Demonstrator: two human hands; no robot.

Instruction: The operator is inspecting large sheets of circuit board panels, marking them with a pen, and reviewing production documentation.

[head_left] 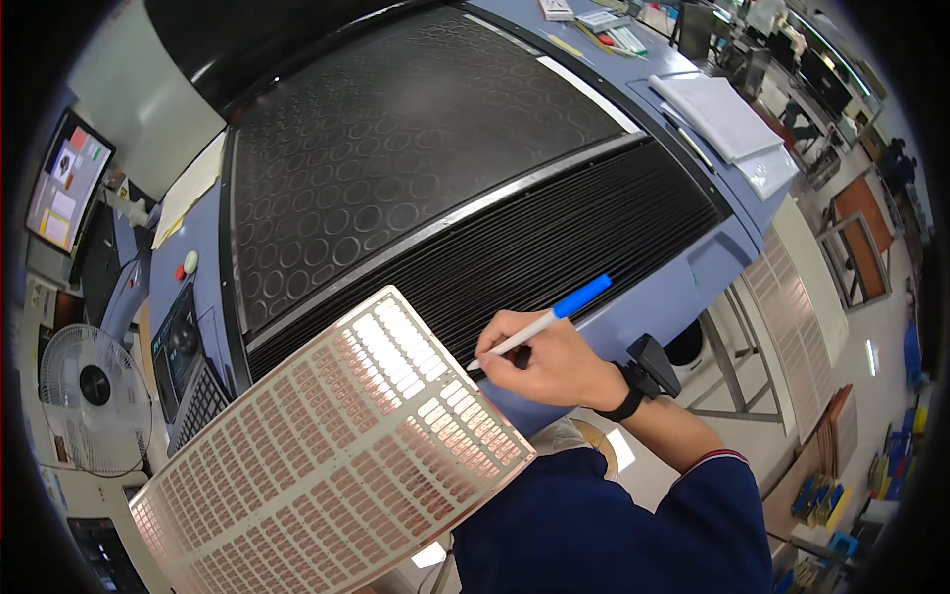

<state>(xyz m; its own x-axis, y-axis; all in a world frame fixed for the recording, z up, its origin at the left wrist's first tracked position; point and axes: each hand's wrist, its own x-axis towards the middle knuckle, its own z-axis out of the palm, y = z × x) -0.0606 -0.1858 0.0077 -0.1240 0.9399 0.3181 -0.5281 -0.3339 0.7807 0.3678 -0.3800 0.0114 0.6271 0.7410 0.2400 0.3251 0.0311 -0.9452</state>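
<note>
My right hand (pixel 542 364) is closed around a white marker pen (pixel 546 321) with a blue end. The pen's tip points down at the right edge of a large panel of printed circuit boards (pixel 307 445), close to or touching it; I cannot tell which. Rows of small copper-coloured patterns cover the pale panel, and its upper right part glares with reflected light. It stands tilted in front of me, its far corner overlapping the black slatted bed (pixel 554 228) of a machine. A black wristband (pixel 625 394) with a dark block sits on my right wrist. My left hand is out of sight.
Beyond the slats lies a black mat with raised circles (pixel 396 148). Papers (pixel 727 119) rest on the blue frame at right. At left are a white fan (pixel 94 386), a monitor (pixel 67 183) and a keyboard (pixel 198 406). Another patterned panel (pixel 792 317) leans at right.
</note>
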